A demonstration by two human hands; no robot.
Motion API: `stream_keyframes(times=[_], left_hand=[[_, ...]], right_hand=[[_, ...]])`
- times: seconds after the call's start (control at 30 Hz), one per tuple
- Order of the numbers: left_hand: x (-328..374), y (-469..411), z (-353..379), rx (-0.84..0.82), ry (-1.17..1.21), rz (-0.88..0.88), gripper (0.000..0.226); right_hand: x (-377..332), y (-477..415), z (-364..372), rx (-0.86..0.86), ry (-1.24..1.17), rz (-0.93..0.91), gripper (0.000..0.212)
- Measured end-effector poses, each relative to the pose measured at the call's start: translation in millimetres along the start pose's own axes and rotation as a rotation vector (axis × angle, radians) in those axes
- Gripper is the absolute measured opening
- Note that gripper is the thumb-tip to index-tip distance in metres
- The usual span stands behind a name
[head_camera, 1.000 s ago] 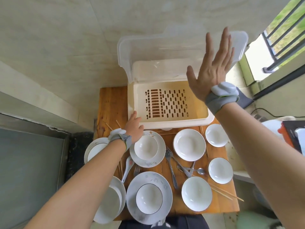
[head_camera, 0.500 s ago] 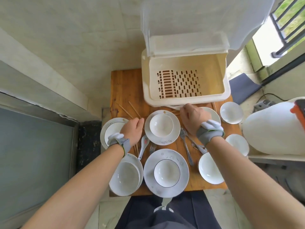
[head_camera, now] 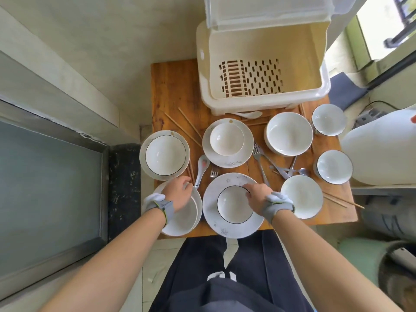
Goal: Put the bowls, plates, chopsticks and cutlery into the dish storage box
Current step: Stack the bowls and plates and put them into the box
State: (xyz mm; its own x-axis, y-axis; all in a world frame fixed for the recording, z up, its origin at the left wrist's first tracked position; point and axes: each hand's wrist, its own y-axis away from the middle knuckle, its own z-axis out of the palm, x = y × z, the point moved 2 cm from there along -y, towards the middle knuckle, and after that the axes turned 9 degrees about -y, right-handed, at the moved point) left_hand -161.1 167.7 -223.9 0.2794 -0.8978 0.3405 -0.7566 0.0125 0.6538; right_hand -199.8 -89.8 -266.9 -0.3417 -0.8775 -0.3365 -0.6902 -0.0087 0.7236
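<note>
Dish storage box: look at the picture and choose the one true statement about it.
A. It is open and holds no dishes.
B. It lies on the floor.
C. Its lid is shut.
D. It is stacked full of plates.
A: the dish storage box stands on the wooden table with its clear lid raised, and only its bare slotted rack shows inside.

No legible text or labels anywhere.

A single head-worn wide-angle view looks steeply down from above the wooden table [head_camera: 173,86], close over both forearms, facing the wall
</note>
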Motion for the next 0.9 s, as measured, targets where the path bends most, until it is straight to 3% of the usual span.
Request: stream_keyframes(times=[0.2, 0.43, 0.5, 0.63, 0.8, 0.9], left_hand=[[28.7, -0.7, 0.3, 0.008, 0.052, 0.069, 0.035], [57.0, -2.5, 2.9, -0.060, 0.211, 0.181, 0.036], [115.0, -35.5, 2.4, 0.006, 0.070, 0.246, 0.027], [120.1, -50.7, -13.5, 0.249, -0.024, 0.232, 0.018], [112.7, -67.0, -19.4, 0.329, 0.049, 0.146, 0.032], [115.5, -85.1, -20.1, 0.360, -0.025, 0.093, 0.028]], right_hand=[[5.6, 9.3, -23.6, 0.180, -0.217, 0.027, 0.029], [-18.6, 12.9, -42.2, 0.305, -0.416, -0.067, 0.020], [10.5, -10.5, -74.6, 0.411, -0.585, -0.015, 0.022], [-10.0, -15.7, -87.3, 0.459, -0.700, -0.056, 0.027], [-31.6, -28.4, -95.7, 0.463, -0.683, -0.159, 0.045], [-35.9, -51.8, -96.2, 0.417, -0.618, -0.149, 0.051]])
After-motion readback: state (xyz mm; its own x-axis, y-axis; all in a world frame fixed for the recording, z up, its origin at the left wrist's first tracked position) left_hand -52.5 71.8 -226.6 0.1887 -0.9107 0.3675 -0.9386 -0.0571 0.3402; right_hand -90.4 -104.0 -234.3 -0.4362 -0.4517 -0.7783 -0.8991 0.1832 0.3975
